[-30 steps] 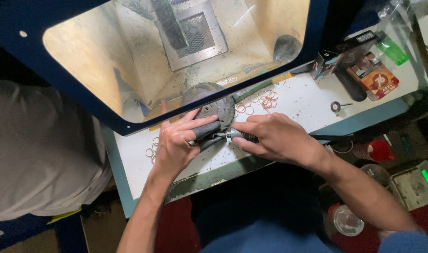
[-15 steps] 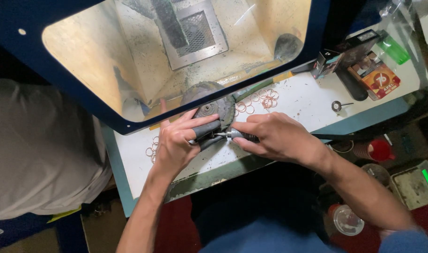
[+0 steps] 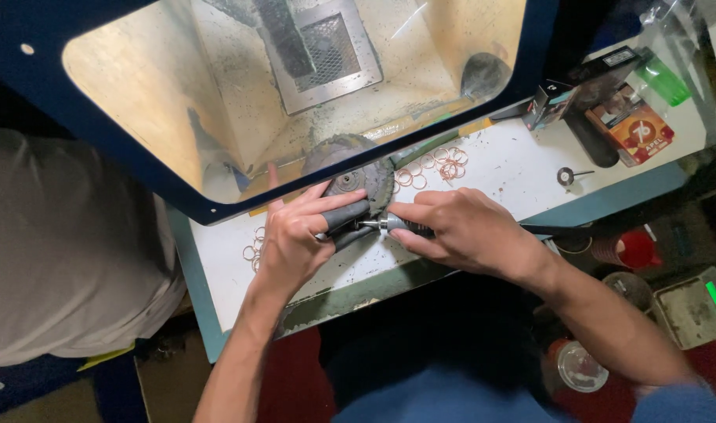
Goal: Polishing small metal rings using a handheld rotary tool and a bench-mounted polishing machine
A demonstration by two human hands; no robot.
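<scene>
My left hand [image 3: 295, 239] rests on the white bench top [image 3: 515, 168], its fingers, two in dark rubber covers, pinching something small that I cannot make out. My right hand [image 3: 468, 231] grips a slim rotary handpiece [image 3: 393, 225] whose metal tip points left at my left fingertips. Just behind both hands stands a round dark grinding pad [image 3: 354, 168] at the mouth of a lit dust-collection box [image 3: 295, 86]. Thin copper-coloured rings [image 3: 440, 164] lie scattered to the right of the pad, and more rings [image 3: 254, 247] lie by my left wrist.
A person in a grey garment [image 3: 60, 258] stands close at the left. At the right end of the bench lie a small wheel bit [image 3: 565, 176], a red-orange box [image 3: 632, 125], a black box [image 3: 585, 82] and a green lighter [image 3: 663, 78]. A scale [image 3: 699, 305] and cups sit below.
</scene>
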